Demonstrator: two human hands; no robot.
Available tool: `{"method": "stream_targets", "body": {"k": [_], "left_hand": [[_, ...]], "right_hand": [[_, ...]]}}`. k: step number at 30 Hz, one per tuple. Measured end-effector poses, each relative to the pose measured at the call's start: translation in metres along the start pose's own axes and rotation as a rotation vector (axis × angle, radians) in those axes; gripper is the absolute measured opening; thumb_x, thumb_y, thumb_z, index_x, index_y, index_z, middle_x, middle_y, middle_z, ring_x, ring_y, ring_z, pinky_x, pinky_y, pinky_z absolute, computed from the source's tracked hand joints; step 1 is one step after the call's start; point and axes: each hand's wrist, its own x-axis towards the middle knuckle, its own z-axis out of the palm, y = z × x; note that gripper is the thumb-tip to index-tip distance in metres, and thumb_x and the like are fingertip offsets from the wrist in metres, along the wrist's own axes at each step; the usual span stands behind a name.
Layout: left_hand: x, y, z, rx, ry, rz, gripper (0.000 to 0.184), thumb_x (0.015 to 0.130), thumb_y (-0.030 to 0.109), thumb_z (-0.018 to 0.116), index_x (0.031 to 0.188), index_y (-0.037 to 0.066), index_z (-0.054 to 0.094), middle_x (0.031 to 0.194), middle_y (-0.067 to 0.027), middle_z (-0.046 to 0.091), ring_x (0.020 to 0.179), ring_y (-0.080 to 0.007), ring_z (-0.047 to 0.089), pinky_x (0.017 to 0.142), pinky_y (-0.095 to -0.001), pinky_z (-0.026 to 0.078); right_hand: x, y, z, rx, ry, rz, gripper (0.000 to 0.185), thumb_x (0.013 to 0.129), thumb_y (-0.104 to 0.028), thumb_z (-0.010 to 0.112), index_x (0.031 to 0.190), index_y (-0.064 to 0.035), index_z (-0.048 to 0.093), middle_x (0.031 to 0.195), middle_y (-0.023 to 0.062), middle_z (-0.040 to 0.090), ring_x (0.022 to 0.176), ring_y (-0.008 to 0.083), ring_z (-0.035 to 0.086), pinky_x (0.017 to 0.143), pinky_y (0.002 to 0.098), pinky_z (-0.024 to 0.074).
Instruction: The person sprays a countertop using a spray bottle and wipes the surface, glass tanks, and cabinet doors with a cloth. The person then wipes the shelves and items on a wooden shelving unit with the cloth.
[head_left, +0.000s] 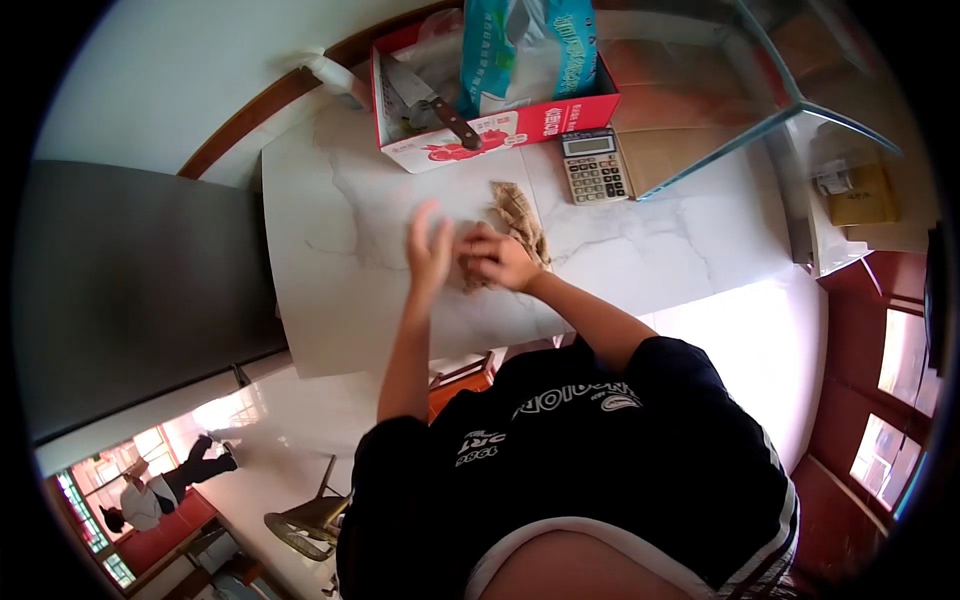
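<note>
Cloth on marbled table beside wall.

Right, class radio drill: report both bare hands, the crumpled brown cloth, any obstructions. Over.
Left hand blurred, apparently empty; right hand on brown cloth. Cloth crumpled on marbled white table. Nothing visibly blocking; wooden-handled knife overhangs red cardboard box's edge.

White glare on floor, dark fisheye edges, left fingers motion-blurred, right fingers seemingly blurred too
</note>
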Motion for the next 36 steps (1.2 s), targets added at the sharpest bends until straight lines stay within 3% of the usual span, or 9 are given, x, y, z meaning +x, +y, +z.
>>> {"method": "stream_targets", "body": {"k": [2,4,8,11,15,19,24,27,36], "left_hand": [[-0.059,0.02,0.021,-0.035,-0.232,-0.165,0.035,0.084,0.016,0.064,0.116,0.003,0.056,0.116,-0.0146,0.056,0.108,-0.0293,0.052,0.094,-0.0374,0.04],[-0.083,0.063,0.025,0.186,-0.18,0.183,0.033,0.075,0.012,0.069,0.106,0.005,0.059,0.109,-0.0107,0.057,0.104,-0.0308,0.051,0.089,-0.0394,0.042],[-0.127,0.078,0.033,0.44,-0.093,0.097,0.028,0.065,0.008,0.071,0.089,0.008,0.058,0.097,-0.0085,0.055,0.095,-0.0315,0.051,0.083,-0.0407,0.043],[-0.144,0.08,0.035,0.474,0.056,0.017,0.026,0.066,0.006,0.069,0.089,0.007,0.056,0.096,-0.0098,0.055,0.094,-0.0321,0.05,0.082,-0.0408,0.042],[-0.175,0.09,0.047,0.475,0.264,-0.161,0.025,0.066,0.004,0.068,0.088,0.005,0.055,0.094,-0.0105,0.054,0.094,-0.0312,0.05,0.082,-0.0396,0.042],[-0.191,0.093,0.055,0.191,0.412,-0.396,0.031,0.068,0.006,0.069,0.095,0.003,0.057,0.104,-0.0116,0.055,0.102,-0.0326,0.05,0.086,-0.0391,0.042],[-0.167,0.072,0.065,0.461,0.612,-0.236,0.046,0.069,0.016,0.075,0.11,0.002,0.059,0.103,-0.0144,0.058,0.097,-0.0281,0.053,0.087,-0.0368,0.042],[-0.147,0.063,0.073,0.607,0.468,-0.489,0.046,0.069,0.024,0.075,0.107,0.004,0.062,0.106,-0.0148,0.06,0.101,-0.0291,0.055,0.088,-0.036,0.043],[0.004,0.077,0.24,0.358,0.196,-0.157,0.039,0.059,0.023,0.074,0.095,0.01,0.067,0.092,-0.0123,0.066,0.084,-0.0309,0.063,0.075,-0.0403,0.05]], "right_hand": [[0.0,0.019,-0.008,0.54,0.327,0.042,0.028,0.076,-0.022,0.058,0.1,-0.0107,0.067,0.102,0.0078,0.06,0.094,0.029,0.057,0.086,0.0377,0.0445],[-0.006,0.014,-0.056,0.296,0.397,0.249,0.017,0.078,-0.02,0.058,0.081,-0.0088,0.07,0.102,0.0108,0.059,0.088,0.0248,0.06,0.082,0.0347,0.0461],[-0.015,0.038,-0.131,-0.683,0.484,0.577,0.049,0.074,-0.041,0.064,0.113,-0.0112,0.062,0.132,0.0162,0.044,0.116,0.0344,0.046,0.096,0.0461,0.0361],[0.0,0.067,-0.149,-0.775,0.13,0.843,0.093,0.071,-0.064,0.059,0.142,-0.0135,0.028,0.148,0.023,0.02,0.134,0.0402,0.026,0.104,0.0515,0.0265],[0.014,0.052,-0.136,-0.781,0.101,0.963,0.101,0.066,-0.062,0.065,0.144,-0.0166,0.021,0.151,0.0207,0.009,0.133,0.0427,0.024,0.097,0.0568,0.033],[-0.001,0.049,-0.131,-0.756,0.058,0.774,0.091,0.061,-0.05,0.075,0.136,-0.0225,0.033,0.143,0.0172,0.025,0.123,0.0413,0.035,0.093,0.0562,0.0383],[-0.074,0.035,-0.118,-0.494,0.022,0.457,0.092,0.055,-0.043,0.076,0.137,-0.0321,0.034,0.141,0.0153,0.03,0.117,0.0421,0.038,0.086,0.0582,0.0389],[-0.135,0.03,-0.133,-0.213,0.08,0.327,0.089,0.057,-0.038,0.074,0.137,-0.0266,0.038,0.138,0.0183,0.033,0.115,0.0428,0.041,0.091,0.0517,0.0407],[-0.295,0.009,-0.21,0.079,0.375,0.435,0.075,0.062,-0.013,0.074,0.131,-0.0034,0.044,0.13,0.0201,0.041,0.119,0.0345,0.045,0.099,0.0388,0.0387]]}}
